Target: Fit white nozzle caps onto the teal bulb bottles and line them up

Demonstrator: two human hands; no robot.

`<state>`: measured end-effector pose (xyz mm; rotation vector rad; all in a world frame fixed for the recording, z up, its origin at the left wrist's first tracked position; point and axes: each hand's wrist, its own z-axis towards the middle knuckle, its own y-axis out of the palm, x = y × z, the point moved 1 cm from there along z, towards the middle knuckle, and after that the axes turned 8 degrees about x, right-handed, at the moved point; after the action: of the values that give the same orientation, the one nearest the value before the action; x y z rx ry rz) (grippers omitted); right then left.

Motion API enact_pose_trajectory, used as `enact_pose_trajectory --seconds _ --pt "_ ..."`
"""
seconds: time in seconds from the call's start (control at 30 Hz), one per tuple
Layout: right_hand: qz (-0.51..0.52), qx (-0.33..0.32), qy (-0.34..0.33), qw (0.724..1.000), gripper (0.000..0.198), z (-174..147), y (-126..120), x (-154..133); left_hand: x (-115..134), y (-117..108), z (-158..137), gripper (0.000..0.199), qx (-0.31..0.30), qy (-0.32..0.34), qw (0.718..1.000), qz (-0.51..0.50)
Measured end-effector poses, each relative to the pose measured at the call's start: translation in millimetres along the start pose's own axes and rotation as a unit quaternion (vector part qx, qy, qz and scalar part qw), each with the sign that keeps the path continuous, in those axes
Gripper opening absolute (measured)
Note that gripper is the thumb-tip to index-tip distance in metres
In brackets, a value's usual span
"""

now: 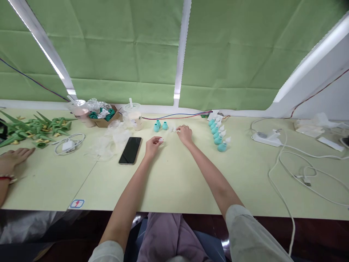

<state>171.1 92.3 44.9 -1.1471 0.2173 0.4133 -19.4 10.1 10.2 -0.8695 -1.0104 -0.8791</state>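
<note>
My left hand [153, 146] is closed, its thumb and fingers pinching a small round white plastic piece [161, 140] that looks like a cap. Over several small white pieces [171, 128] on the table bends my right hand [185, 134]; its fingertips come together on one of them, partly hidden. Just beyond my left hand stand 3 small turquoise bottle-shaped pieces [156, 127] with open necks. To the right of my right hand runs a row of several turquoise pieces [218, 139], each with a white tip fitted or lying against it.
A black phone [130, 150] lies left of my left hand. Behind it are crumpled clear plastic [117, 134], a drink cup [135, 118] and a cardboard box [105, 122]. White cables [278, 163] and a power strip [267, 138] occupy the right. A co-worker's hand [13, 160] rests far left.
</note>
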Motion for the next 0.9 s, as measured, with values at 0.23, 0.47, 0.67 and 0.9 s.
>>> enact_pose_trajectory --seconds 0.23,0.47,0.67,0.9 --pt "-0.054 -0.065 0.013 0.996 0.018 29.7 13.0 10.0 5.6 -1.2 -1.4 0.024 0.006 0.014 0.999 0.037" --pt "-0.057 -0.067 0.042 0.995 0.011 31.3 14.4 10.7 5.1 -0.2 -1.2 0.023 -0.009 0.013 1.000 0.020" --pt "0.214 -0.036 0.015 0.976 0.012 -4.7 -4.9 -3.5 2.4 2.8 -1.6 0.026 -0.024 0.021 0.999 0.032" --pt "0.443 -0.056 0.054 0.893 0.022 -70.5 8.5 -13.0 7.4 10.8 -11.6 0.022 -0.077 0.073 0.989 0.102"
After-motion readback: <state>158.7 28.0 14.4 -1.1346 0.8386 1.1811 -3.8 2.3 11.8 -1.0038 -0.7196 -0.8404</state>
